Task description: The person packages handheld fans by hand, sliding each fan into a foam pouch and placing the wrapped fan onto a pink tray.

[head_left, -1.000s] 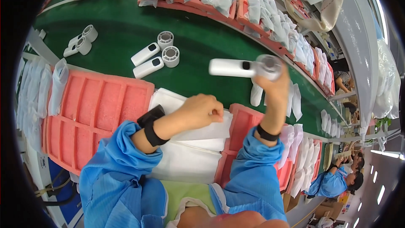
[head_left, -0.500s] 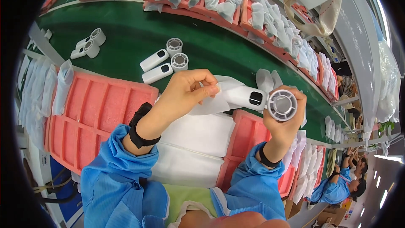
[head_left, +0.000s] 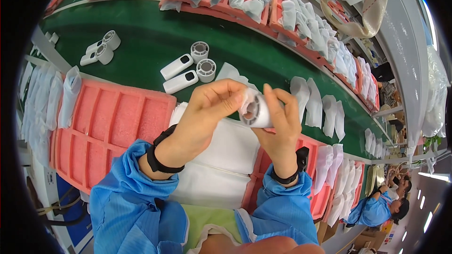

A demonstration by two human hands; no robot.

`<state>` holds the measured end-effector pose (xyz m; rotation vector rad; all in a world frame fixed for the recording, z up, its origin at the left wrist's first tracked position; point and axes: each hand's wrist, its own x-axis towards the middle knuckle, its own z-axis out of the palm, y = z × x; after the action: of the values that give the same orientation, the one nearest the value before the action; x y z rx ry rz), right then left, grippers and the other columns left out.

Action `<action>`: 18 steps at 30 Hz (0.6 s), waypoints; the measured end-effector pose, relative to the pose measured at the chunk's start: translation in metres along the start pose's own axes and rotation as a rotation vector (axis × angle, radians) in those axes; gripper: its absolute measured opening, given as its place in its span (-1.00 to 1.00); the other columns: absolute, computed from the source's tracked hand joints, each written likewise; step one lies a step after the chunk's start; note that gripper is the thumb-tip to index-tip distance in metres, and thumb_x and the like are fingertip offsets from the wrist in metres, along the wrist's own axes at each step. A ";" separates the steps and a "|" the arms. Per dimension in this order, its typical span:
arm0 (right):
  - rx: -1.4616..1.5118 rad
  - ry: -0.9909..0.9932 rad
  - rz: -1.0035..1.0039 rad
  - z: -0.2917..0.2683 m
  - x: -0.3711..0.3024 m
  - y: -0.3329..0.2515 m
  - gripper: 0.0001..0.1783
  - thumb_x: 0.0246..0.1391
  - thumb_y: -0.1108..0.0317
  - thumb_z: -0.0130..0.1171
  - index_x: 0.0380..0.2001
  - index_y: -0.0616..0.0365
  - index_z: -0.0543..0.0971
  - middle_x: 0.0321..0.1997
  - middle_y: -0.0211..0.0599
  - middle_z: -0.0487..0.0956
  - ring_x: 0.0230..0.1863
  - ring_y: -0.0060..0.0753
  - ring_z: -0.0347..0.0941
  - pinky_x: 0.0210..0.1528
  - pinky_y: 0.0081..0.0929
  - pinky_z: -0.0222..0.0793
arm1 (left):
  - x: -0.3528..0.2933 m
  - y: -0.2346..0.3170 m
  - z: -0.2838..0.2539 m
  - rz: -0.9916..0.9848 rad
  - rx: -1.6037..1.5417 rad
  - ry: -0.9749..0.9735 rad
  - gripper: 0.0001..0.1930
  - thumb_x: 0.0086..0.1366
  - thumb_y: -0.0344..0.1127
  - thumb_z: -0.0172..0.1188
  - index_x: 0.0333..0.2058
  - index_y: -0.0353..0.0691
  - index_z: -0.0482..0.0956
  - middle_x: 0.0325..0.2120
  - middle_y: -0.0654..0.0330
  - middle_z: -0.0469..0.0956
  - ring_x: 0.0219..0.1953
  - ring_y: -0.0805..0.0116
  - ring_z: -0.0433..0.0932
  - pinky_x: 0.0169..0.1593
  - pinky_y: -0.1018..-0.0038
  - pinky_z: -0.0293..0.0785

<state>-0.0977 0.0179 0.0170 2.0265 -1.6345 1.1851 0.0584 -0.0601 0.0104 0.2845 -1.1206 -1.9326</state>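
Observation:
Both hands hold one small white handheld fan (head_left: 255,111) up in front of me, its round grilled head facing the camera. My left hand (head_left: 212,108) pinches its left side and a bit of thin white wrap at the top. My right hand (head_left: 278,122) grips it from the right, and its handle is hidden behind those fingers. Under my forearms lies a stack of white foam sheets (head_left: 216,160). Two more white fans (head_left: 186,68) lie side by side on the green conveyor belt (head_left: 155,37) beyond my left hand.
An empty pink foam tray (head_left: 113,122) sits at my left, another pink tray (head_left: 325,193) at my right holds bagged items. Another pair of fans (head_left: 101,51) lies far left on the belt. Bagged pieces (head_left: 320,106) line the belt's edge. A co-worker in blue (head_left: 376,209) sits at lower right.
The right hand brought the fan from over the belt back toward me and turned it. The left hand rose from the foam sheets and took hold of the fan's head.

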 end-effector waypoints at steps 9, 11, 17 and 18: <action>-0.057 0.005 0.097 -0.004 -0.003 0.016 -0.34 -0.32 0.59 0.38 0.01 0.21 0.51 -0.15 -0.21 0.44 -0.19 -0.31 0.44 -0.17 -0.51 0.40 | -0.016 -0.038 0.021 0.678 1.001 -0.125 -0.47 -0.04 -0.65 0.26 -0.01 -0.24 0.54 -0.34 0.09 0.48 -0.36 0.24 0.51 -0.39 0.49 0.42; 0.124 0.041 0.363 0.001 -0.005 0.017 -0.36 -0.31 0.58 0.38 -0.02 0.23 0.46 -0.13 -0.20 0.42 -0.13 -0.35 0.42 -0.13 -0.50 0.39 | -0.014 -0.032 0.023 0.630 1.023 -0.090 -0.45 -0.06 -0.64 0.27 0.00 -0.23 0.53 -0.29 0.08 0.47 -0.36 0.22 0.51 -0.38 0.48 0.43; 0.229 0.060 0.403 0.013 -0.015 0.000 -0.38 -0.29 0.52 0.42 -0.09 0.22 0.37 -0.07 -0.20 0.39 -0.04 -0.44 0.38 -0.08 -0.50 0.39 | 0.001 -0.017 0.010 0.419 1.177 -0.029 -0.43 -0.09 -0.55 0.30 0.00 -0.11 0.54 -0.08 0.10 0.39 -0.25 0.22 0.51 -0.32 0.43 0.48; 0.403 0.009 0.450 0.005 -0.013 -0.002 -0.35 -0.29 0.51 0.43 -0.05 0.23 0.37 -0.05 -0.19 0.38 -0.02 -0.43 0.37 -0.07 -0.49 0.39 | 0.005 -0.014 0.004 0.419 1.177 -0.030 -0.43 -0.09 -0.55 0.30 0.00 -0.11 0.54 -0.08 0.10 0.39 -0.25 0.22 0.51 -0.32 0.43 0.48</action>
<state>-0.0941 0.0241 0.0043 1.9068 -2.0517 1.8002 0.0453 -0.0583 0.0023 0.5748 -2.0434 -0.7430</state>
